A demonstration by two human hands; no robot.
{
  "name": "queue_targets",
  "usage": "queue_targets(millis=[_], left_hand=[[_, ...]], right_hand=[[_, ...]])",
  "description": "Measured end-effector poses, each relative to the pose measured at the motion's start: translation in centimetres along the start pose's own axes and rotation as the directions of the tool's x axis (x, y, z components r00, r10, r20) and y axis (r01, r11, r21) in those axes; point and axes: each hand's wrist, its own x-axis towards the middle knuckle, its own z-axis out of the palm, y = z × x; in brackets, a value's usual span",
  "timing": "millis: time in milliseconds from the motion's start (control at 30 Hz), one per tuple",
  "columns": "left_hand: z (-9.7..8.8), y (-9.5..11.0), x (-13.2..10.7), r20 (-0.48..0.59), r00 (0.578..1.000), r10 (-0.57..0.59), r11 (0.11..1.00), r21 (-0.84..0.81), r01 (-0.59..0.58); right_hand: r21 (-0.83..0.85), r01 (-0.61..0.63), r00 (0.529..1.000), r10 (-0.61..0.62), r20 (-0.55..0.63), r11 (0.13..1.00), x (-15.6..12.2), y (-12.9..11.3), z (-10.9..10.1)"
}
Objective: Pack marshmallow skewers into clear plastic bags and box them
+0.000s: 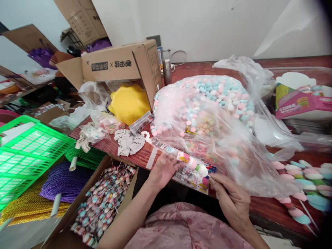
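A marshmallow skewer point(201, 169) with white, green and pink pieces lies at a slant along a long clear printed bag point(169, 149). My right hand point(230, 195) is closed, thumb and fingers pinching the skewer's near end. Beside the bag, my left hand point(164, 172) has its fingers stretched out, their tips touching the bag's lower edge. Whether the skewer is inside the bag or on top of it I cannot make out. Under both hands lie more flat printed bags point(201, 186) at the table edge.
A big clear sack of pastel marshmallows point(223, 93) fills the table's middle. More skewers point(308, 183) lie right. A carton point(116, 65) holds a yellow scalloped thing point(129, 103). Below left stand a box of wrapped lollipops point(103, 204), a green basket point(33, 152) and coloured cord bundles point(67, 180).
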Motion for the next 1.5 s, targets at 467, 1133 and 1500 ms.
queue_targets(millis=[467,1133,1500], left_hand=[[1.3,2.0,3.8,-0.114,0.99,0.088,0.996,0.001,-0.089],[0.6,1.4,3.5,-0.153,0.988,-0.007,0.986,-0.168,-0.019],[0.3,1.8,3.9,-0.165,0.962,-0.215,0.786,-0.614,0.071]], right_hand=[[0.095,-0.071,0.984,0.054,0.168,0.993,1.3,-1.8,4.2],[-0.467,0.479,0.877,-0.378,0.297,0.743,2.1,-2.0,4.8],[-0.368,0.471,0.866,-0.34,0.368,0.802,1.7,-1.8,5.2]])
